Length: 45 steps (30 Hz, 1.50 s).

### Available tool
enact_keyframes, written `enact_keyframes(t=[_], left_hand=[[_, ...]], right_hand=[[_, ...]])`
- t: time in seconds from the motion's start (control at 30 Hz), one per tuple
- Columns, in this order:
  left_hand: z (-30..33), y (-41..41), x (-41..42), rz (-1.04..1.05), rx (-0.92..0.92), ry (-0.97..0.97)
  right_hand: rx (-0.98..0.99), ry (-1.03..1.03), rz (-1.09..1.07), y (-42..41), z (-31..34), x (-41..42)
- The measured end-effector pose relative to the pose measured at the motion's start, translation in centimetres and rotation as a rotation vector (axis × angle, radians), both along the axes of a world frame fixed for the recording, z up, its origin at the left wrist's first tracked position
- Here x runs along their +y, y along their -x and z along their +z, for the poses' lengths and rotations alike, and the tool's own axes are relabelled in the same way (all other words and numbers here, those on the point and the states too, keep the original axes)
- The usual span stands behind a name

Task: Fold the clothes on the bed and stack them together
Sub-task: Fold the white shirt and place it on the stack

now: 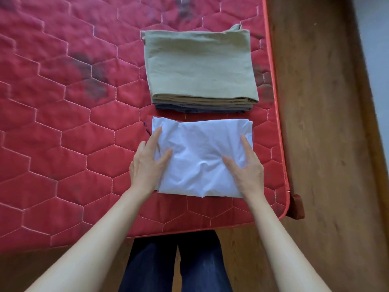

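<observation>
A folded white garment [202,144] lies on the red quilted mattress [63,123] near its front right corner. My left hand [147,163] rests flat on the garment's left edge, fingers spread, thumb on the cloth. On the right part of the garment my right hand [246,165] lies flat with its fingers spread. Neither hand pinches the fabric. Just beyond the white garment sits a stack of folded clothes [200,66], olive-green on top with a dark grey piece [189,108] at the bottom.
The mattress edge with orange piping [275,102] runs down the right side, and a wooden floor [326,123] lies beyond it. A small wooden bed leg [297,205] shows at the corner. My legs in dark jeans [179,266] stand at the front edge.
</observation>
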<state>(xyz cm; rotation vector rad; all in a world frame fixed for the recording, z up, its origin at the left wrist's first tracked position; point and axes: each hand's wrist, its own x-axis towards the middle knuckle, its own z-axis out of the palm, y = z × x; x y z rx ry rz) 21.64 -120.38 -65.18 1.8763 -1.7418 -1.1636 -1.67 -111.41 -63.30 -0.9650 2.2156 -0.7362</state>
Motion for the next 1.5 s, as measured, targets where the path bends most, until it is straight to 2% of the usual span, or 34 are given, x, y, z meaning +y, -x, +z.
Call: enact_keyframes(t=[0.3, 0.5, 0.67, 0.8, 0.87, 0.93, 1.13, 1.2, 1.27, 1.3, 1.37, 1.43, 1.47, 1.5], left_hand=[[8.6, 2.1, -9.5, 0.025, 0.121, 0.259], [10.7, 6.0, -18.0, 0.083, 0.154, 0.397], [6.8, 9.3, -23.0, 0.118, 0.144, 0.388], [0.7, 11.5, -24.0, 0.124, 0.102, 0.218], [-1.9, 11.7, -23.9, 0.124, 0.022, 0.148], [-3.1, 11.6, -23.9, 0.123, -0.026, 0.156], [-2.1, 11.1, -23.4, 0.082, 0.071, 0.281], [-1.7, 11.2, -23.4, 0.055, -0.048, 0.229], [-0.9, 11.7, -23.4, 0.067, -0.319, 0.145], [-0.3, 12.1, -23.4, 0.069, -0.431, 0.177], [0.8, 13.6, -23.2, -0.014, -0.531, 0.391], [1.1, 15.9, -23.4, -0.181, -0.521, 0.637], [0.9, 17.2, -23.7, -0.261, -0.505, 0.686], [0.6, 18.3, -24.0, -0.332, -0.501, 0.656]], right_hand=[[0.103, 0.266, 0.067, 3.0, 8.5, -10.4], [0.123, 0.372, 0.114, 7.5, 10.7, -20.4], [0.047, 0.32, 0.149, 11.5, 6.9, -26.4], [-0.072, 0.17, 0.184, 13.8, 0.2, -28.4], [-0.113, 0.055, 0.2, 14.2, -3.1, -28.3], [-0.14, 0.019, 0.19, 14.4, -5.2, -28.0], [-0.147, 0.109, 0.191, 14.7, -5.4, -27.4], [-0.078, 0.024, 0.225, 14.7, -5.2, -27.3], [0.091, -0.073, 0.224, 14.4, -4.5, -27.4], [0.198, -0.075, 0.193, 14.1, -4.0, -27.5], [0.413, 0.04, 0.171, 12.4, -2.8, -28.2], [0.527, 0.189, 0.288, 9.7, -2.3, -29.6], [0.536, 0.212, 0.389, 8.2, -2.5, -30.4], [0.548, 0.185, 0.504, 6.8, -2.9, -31.0]])
